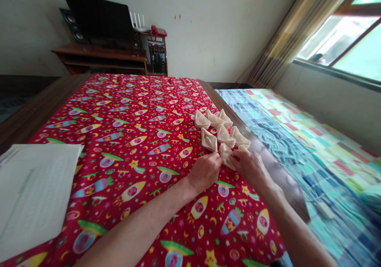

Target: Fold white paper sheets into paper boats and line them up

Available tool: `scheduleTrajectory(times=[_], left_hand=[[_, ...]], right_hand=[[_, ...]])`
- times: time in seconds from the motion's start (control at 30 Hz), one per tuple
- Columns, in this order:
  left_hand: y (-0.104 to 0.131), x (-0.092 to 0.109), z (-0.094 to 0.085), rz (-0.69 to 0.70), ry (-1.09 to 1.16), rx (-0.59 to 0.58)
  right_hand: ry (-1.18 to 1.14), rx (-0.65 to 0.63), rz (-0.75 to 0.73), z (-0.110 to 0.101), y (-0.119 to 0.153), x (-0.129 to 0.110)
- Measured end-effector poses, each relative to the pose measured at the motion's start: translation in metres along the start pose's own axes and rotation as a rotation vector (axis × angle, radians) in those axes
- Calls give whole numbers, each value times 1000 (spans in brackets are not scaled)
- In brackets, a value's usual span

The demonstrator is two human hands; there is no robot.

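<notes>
Several cream folded paper boats point(225, 136) are grouped near the right side of a red cloth point(133, 152) printed with rockets and stars. The nearest folded paper boat point(225, 154) is between my two hands. My left hand point(206, 169) is closed, its fingertips pinched at the boat's left edge. On the boat's other side, my right hand point(248, 164) pinches the right end. One more boat point(243, 148) behind my right hand is mostly hidden. Both hands rest low, close to the cloth.
A stack of white paper sheets point(38, 195) lies at the left. The wooden table edge point(285, 183) runs along the right, beside a bed with a blue checked cover point(274, 136). A monitor point(99, 19) and red telephone point(157, 31) stand at the back.
</notes>
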State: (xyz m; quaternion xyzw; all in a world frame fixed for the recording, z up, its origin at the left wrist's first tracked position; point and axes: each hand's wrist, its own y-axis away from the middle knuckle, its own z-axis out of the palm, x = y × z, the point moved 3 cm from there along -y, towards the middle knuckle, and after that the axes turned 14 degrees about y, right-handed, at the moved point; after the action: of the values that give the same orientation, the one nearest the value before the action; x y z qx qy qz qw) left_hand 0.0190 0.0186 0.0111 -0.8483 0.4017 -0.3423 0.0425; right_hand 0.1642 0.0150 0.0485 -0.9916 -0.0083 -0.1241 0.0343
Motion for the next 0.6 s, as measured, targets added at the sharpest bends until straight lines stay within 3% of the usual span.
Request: scheduleTrajectory(times=[0.2, 0.37, 0.5, 0.6], left_hand=[[7, 2, -9, 6, 0, 11], [42, 5, -40, 58, 25, -12], [89, 6, -77, 42, -6, -11], [129, -1, -113, -27, -54, 84]], right_hand=[[-1, 13, 24, -8, 7, -8], [34, 60, 24, -8, 12, -10], [-105, 276, -54, -14, 18, -6], [-250, 496, -73, -26, 27, -12]])
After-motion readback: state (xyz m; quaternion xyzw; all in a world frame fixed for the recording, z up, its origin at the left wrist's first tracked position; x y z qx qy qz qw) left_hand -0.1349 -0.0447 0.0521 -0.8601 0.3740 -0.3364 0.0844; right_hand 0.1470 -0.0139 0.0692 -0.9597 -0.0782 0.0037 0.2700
